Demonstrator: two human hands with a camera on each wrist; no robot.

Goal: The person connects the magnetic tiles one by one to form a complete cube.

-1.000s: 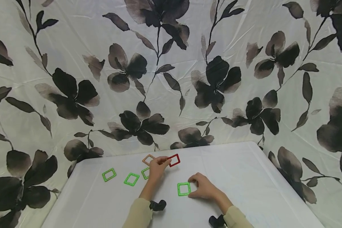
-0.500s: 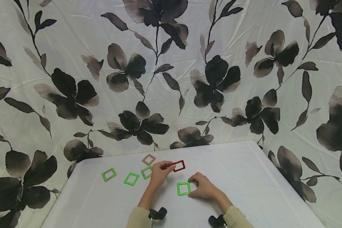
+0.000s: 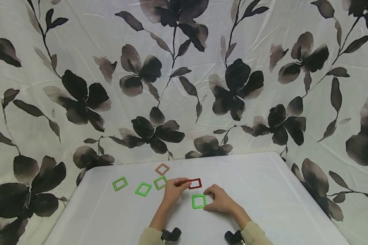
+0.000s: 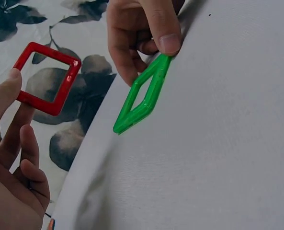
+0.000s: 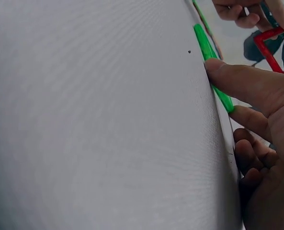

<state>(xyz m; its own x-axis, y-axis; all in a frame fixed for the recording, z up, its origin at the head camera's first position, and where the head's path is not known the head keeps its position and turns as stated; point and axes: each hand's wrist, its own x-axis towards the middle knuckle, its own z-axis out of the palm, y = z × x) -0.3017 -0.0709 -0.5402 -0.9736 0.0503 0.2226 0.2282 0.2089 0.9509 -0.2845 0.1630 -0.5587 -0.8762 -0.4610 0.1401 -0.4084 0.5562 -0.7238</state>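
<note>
My left hand [image 3: 173, 190] pinches a red hollow square magnetic tile [image 3: 200, 183] by its left side, thumb against fingers. In the left wrist view the red tile [image 4: 68, 86] is raised and tilted, its other fingers loosely curled. Just below it in the head view, my right hand [image 3: 222, 201] grips the right side of a green hollow square magnetic tile [image 3: 193, 202] between thumb and finger. The right wrist view shows the green tile [image 5: 205, 44] nearly edge-on close to the tabletop; I cannot tell whether it touches. A small gap separates the red and green tiles.
More hollow tiles lie on the white table [image 3: 263, 190], left of the hands: an orange one [image 3: 159, 166] near the back edge and three green ones, the nearest [image 3: 156, 185] beside the left hand. A floral cloth [image 3: 196, 129] hangs behind the table.
My left hand has brought the red tile toward me and rightward, closer to the green tile. The right hand and its green tile have stayed almost still. The head view has shifted slightly.
</note>
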